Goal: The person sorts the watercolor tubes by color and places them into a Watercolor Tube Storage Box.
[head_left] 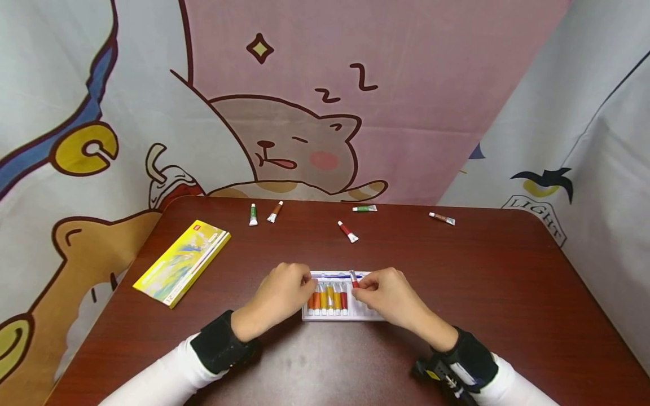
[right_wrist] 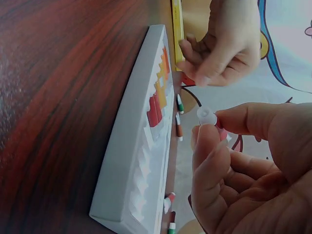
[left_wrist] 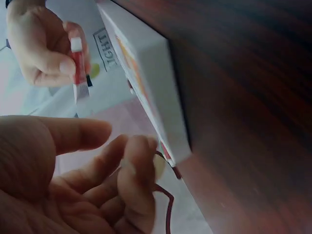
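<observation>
My right hand pinches a small red paint tube between thumb and fingertips, over the right part of a white plastic tray. In the left wrist view the white cap of this tube points up and its flat crimped end down. Several orange, yellow and red paint tubes lie side by side in the tray's left slots. A thin blue rod lies along the tray's far side. At the tray's left end is my left hand, its fingers loosely bent with nothing between them.
A yellow box lies at the left of the brown table. Along the far edge are two green tubes, two brown tubes and a red tube. A printed curtain hangs behind.
</observation>
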{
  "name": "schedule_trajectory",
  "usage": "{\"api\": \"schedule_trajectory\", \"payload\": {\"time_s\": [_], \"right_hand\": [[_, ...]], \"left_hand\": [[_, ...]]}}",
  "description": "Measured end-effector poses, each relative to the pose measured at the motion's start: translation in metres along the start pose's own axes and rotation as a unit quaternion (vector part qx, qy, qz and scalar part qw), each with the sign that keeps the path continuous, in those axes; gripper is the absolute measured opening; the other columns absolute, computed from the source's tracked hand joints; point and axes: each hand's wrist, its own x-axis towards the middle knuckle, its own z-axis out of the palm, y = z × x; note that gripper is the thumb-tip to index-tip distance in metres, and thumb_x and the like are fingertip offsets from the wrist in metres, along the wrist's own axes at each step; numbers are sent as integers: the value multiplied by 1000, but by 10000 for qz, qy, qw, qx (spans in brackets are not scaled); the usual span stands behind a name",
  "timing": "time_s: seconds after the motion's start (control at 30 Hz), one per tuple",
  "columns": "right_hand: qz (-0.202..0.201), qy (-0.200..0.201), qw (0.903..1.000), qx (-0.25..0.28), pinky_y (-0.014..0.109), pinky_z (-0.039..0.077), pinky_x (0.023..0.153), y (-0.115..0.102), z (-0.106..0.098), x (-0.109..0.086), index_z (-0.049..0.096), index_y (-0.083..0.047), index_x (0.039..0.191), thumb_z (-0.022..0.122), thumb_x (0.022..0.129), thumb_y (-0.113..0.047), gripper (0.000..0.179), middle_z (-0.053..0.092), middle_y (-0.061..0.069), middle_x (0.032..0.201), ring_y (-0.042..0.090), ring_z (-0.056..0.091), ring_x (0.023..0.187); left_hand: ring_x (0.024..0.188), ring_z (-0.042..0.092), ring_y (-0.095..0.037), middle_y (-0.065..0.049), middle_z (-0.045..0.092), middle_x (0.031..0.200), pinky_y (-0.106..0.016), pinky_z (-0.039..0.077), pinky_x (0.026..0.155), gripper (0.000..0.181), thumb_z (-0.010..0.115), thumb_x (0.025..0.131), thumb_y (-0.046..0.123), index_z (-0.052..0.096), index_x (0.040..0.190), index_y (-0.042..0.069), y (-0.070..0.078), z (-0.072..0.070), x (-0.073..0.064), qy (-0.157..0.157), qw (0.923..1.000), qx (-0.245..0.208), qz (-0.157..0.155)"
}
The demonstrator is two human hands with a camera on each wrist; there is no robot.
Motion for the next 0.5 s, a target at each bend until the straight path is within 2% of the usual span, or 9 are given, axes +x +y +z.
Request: {"api": "schedule_trajectory", "payload": {"time_s": [0.07, 0.13, 0.3, 0.5], "right_hand": [[30, -124, 9999, 2, 22, 34, 48, 1, 2, 0, 77, -10, 76, 81, 90, -11, 14, 59, -7, 59, 8, 51, 54], [8, -214, 9998, 7, 22, 33, 47, 3, 3, 1, 77, -10, 76, 81, 89, -11, 14, 59, -8, 58, 8, 51, 52], [-177, -375, 9991, -85, 21, 34, 46, 8, 10, 2, 73, -10, 67, 78, 88, -7, 22, 54, -12, 53, 3, 49, 49], [-184, -447, 9988, 5, 20, 33, 45, 10, 19, 4, 70, -9, 63, 77, 88, -5, 26, 52, -13, 51, 2, 48, 46]], "left_hand": [[50, 36, -8, 7, 40, 58, -26, 28, 47, 28, 72, 98, 13, 66, 71, 12, -4, -1, -1, -172, 9995, 97, -241], [49, 33, -8, 8, 35, 56, -27, 26, 47, 37, 70, 99, 14, 60, 63, 13, -6, -2, -2, -296, 9988, 170, -355], [46, 29, -7, 10, 28, 52, -26, 24, 47, 52, 67, 100, 11, 46, 53, 16, -10, -3, -4, -411, 9983, 147, -390], [47, 28, -8, 11, 25, 52, -25, 22, 47, 54, 71, 99, 10, 46, 51, 17, -11, -4, -5, -603, 9968, 141, -501]]}}
